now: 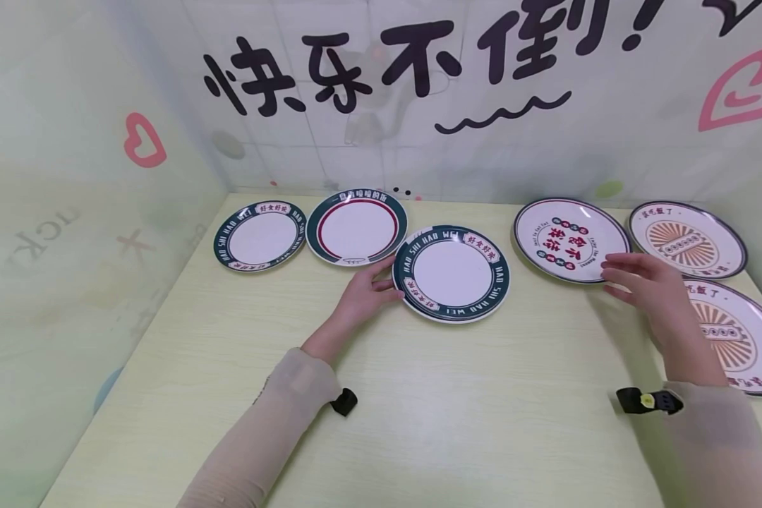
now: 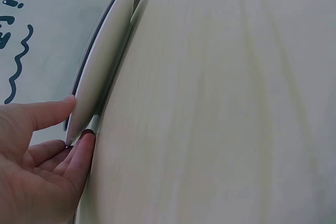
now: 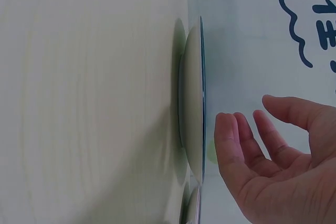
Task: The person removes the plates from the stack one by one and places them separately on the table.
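My left hand (image 1: 362, 296) pinches the left rim of a white plate with a dark green lettered border (image 1: 454, 274). In the left wrist view, its thumb lies on the rim of the plate (image 2: 102, 59) and its fingers reach underneath. My right hand (image 1: 663, 303) hovers by the right edge of a white plate with red characters (image 1: 565, 236), fingers apart and relaxed. The right wrist view shows that hand (image 3: 278, 166) holding nothing, above the level of the plate (image 3: 193, 103).
A small green-bordered plate (image 1: 260, 236) and a plate with a red inner ring (image 1: 358, 229) stand at the back left. Two plates with orange sunburst prints, one behind (image 1: 688, 240) and one nearer (image 1: 730, 339), lie at the right. A lettered wall (image 1: 381, 155) rises behind the table (image 1: 457, 409).
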The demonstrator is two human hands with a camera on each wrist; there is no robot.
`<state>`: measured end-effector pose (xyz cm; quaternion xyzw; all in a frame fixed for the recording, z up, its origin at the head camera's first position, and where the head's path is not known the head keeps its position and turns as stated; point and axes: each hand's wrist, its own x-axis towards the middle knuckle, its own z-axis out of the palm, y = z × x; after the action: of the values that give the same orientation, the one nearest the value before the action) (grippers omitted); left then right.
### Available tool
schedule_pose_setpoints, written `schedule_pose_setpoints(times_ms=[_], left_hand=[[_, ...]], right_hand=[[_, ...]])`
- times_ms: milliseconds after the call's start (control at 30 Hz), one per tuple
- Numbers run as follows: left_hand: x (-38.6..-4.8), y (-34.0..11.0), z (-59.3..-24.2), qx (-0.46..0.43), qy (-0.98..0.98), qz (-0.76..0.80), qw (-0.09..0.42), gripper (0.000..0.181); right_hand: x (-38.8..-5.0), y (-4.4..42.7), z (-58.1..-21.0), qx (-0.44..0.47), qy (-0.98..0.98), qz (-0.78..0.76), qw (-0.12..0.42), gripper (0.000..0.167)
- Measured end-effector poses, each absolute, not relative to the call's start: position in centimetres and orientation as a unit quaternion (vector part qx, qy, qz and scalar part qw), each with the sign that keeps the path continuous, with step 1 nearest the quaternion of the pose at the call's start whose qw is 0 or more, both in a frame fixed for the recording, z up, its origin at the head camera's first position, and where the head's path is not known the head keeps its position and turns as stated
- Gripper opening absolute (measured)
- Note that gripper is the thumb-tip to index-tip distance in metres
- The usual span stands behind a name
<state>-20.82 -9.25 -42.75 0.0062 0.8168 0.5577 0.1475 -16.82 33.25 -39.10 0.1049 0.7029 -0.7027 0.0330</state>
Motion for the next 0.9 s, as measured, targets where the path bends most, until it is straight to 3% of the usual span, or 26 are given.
schedule_pose_setpoints(times_ms=[667,900], left_hand=[[-20.9,-9.3,-43.0,0.001,0.819,0.554,0.148,0.073],[-21.0,-9.3,-43.0,0.004,0.819,0.555,0.149,0.072]], right_hand=[[-18.0,29.9,-40.0,0.005,0.708,-0.705,0.051,0.023],[-18.3,28.6,-40.2,0.006,0.771,-0.633,0.071,0.021]])
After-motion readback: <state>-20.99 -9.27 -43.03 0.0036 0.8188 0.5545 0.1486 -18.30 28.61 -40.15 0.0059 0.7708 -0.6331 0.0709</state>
